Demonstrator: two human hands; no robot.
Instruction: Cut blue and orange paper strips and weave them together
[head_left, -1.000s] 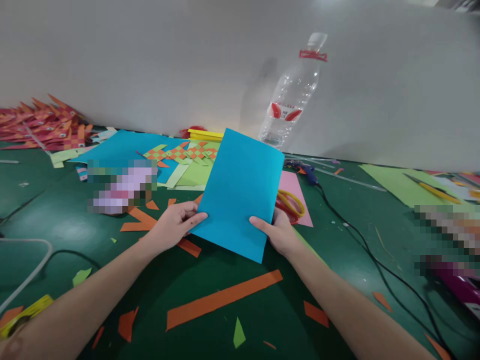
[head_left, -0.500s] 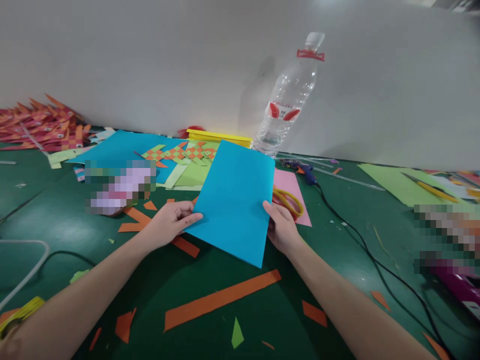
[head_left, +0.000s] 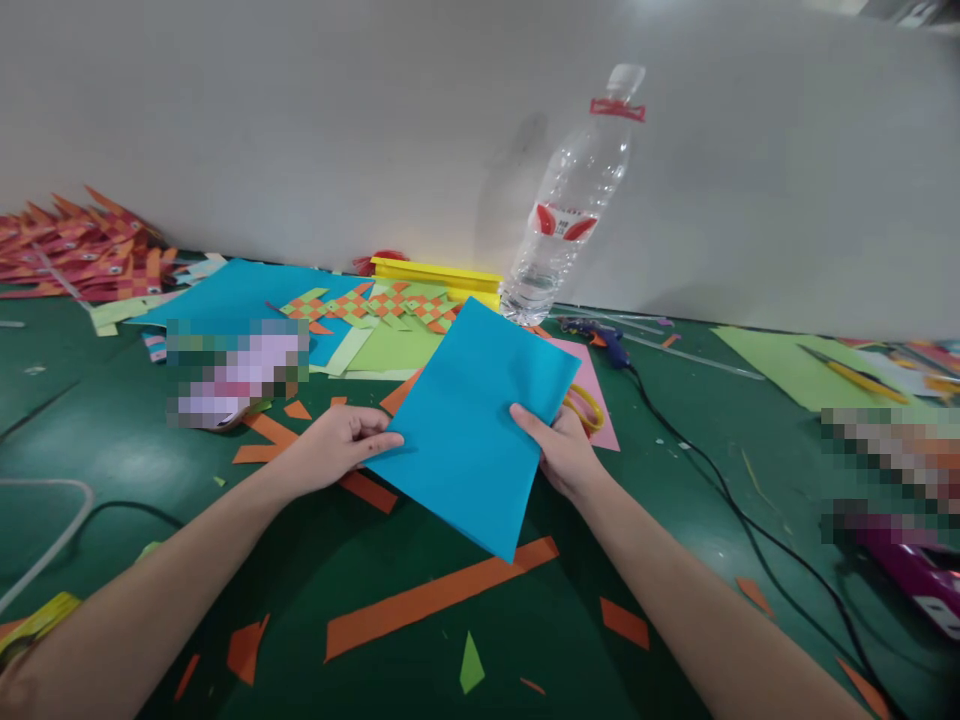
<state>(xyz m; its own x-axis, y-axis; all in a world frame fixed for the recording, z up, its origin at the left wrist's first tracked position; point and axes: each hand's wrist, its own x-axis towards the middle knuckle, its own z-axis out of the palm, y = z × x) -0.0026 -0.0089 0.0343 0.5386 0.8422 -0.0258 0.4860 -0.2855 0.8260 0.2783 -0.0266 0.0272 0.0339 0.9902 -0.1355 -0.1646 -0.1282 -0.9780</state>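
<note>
A blue sheet of paper point(head_left: 469, 430) is held up and tilted over the green table, its lower corner towards me. My left hand point(head_left: 358, 445) pinches its left edge, thumb on top and fingers curled underneath. On the right edge, my right hand point(head_left: 562, 445) grips it with the thumb pressed on the upper face; its other fingers are partly hidden behind the paper. Yellow-handled scissors point(head_left: 589, 408) show just behind my right hand, partly covered, on a pink sheet point(head_left: 606, 425). Below the blue sheet lies a long orange paper strip point(head_left: 442, 600).
Against the wall leans a plastic bottle point(head_left: 566, 200). A glue gun point(head_left: 611, 345) trails a black cable down the right side. Woven orange-green paper fish point(head_left: 386, 305) lie at the back, with a red-orange pile point(head_left: 82, 250) far left. Orange scraps point(head_left: 624, 622) are scattered near me.
The blue sheet has turned clockwise and its lower corner has dropped over the orange strip. My right thumb now lies further in on the sheet. My left hand has barely moved.
</note>
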